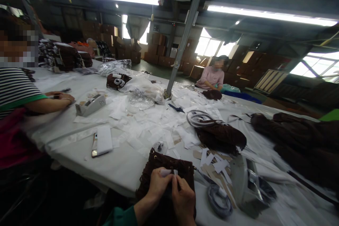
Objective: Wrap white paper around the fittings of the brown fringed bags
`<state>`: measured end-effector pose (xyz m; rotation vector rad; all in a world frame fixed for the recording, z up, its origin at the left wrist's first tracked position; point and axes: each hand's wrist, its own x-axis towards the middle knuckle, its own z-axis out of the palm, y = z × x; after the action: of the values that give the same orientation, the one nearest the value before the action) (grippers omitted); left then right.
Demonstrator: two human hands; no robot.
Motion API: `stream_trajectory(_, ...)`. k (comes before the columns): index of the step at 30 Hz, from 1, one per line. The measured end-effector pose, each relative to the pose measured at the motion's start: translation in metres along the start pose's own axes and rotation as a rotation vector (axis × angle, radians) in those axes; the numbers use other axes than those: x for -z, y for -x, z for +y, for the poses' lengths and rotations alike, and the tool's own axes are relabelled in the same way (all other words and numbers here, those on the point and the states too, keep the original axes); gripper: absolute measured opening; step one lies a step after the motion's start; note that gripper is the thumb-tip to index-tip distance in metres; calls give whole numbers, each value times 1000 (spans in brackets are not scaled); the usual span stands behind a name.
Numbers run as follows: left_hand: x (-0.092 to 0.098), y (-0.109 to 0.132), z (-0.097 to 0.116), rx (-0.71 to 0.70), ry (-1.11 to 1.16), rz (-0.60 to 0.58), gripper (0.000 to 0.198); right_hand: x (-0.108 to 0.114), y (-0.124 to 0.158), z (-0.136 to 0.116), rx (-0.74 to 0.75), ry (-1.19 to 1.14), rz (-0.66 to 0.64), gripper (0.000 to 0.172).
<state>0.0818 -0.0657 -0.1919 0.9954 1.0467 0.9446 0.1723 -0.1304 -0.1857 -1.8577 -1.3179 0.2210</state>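
Note:
A dark brown bag (185, 165) with metal eyelets and a fringed side lies at the table's near edge, in front of me. Over its upper part, my left hand (158, 184) is closed with fingers pinched on a small white piece (165, 172), which looks like paper or tape. Close beside it, my right hand (182, 193) pinches a narrow white strip (175, 172). The fingertips of both hands nearly meet, and they hide part of the bag. A clear-wrapped bundle (159, 146) sits just beyond the bag.
Right of the bag are a coiled strap (219, 200), a tape dispenser (250, 187), paper strips (215, 162) and brown bags (221, 136). Leftward lie a phone (102, 141) and another dispenser (90, 105). A metal post (182, 42) rises mid-table. Co-workers sit left and at the far side.

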Motion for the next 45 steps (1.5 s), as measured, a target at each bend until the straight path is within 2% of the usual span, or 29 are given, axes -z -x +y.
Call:
stream_trajectory(7, 2, 0, 1, 102, 153, -49, 21, -5, 0, 3, 127, 51, -14, 63)
stream_trajectory(12, 2, -9, -5, 209, 252, -32, 26, -2, -5, 1, 92, 10, -43, 53)
stream_trajectory(15, 0, -11, -7, 213, 262, -15, 24, -2, -7, 7, 120, 63, -47, 51)
stream_trajectory(19, -1, -6, -6, 189, 258, -28, 17, -7, -3, 15, 273, 183, -87, 55)
stream_trajectory(22, 1, -2, -2, 173, 261, -49, 20, -4, 2, 10, 289, 109, -125, 48)
stream_trajectory(25, 5, 0, 1, 152, 248, -66, 26, 4, 4, 2, 203, -78, -177, 44)
stream_trajectory(27, 7, 0, 2, 141, 246, -84, 29, 7, 4, 1, 94, -205, -213, 41)
stream_trajectory(32, 15, -1, 7, 147, 259, -182, 29, 5, -3, 11, -405, -510, -189, 50)
stream_trajectory(34, 20, 0, 11, 150, 252, -237, 28, 4, -8, 12, -523, -598, -249, 53)
stream_trajectory(37, 28, -1, 18, 153, 214, -319, 26, 4, -16, 6, -587, -639, -457, 52)
stream_trajectory(39, 32, -3, 22, 147, 177, -341, 26, 0, -21, 3, -633, -641, -530, 49)
stream_trajectory(42, 37, -8, 24, 112, 130, -320, 25, -16, -28, 4, -663, -653, -454, 44)
stream_trajectory(45, 37, -13, 23, 89, 94, -289, 21, -33, -32, 9, -624, -669, -351, 39)
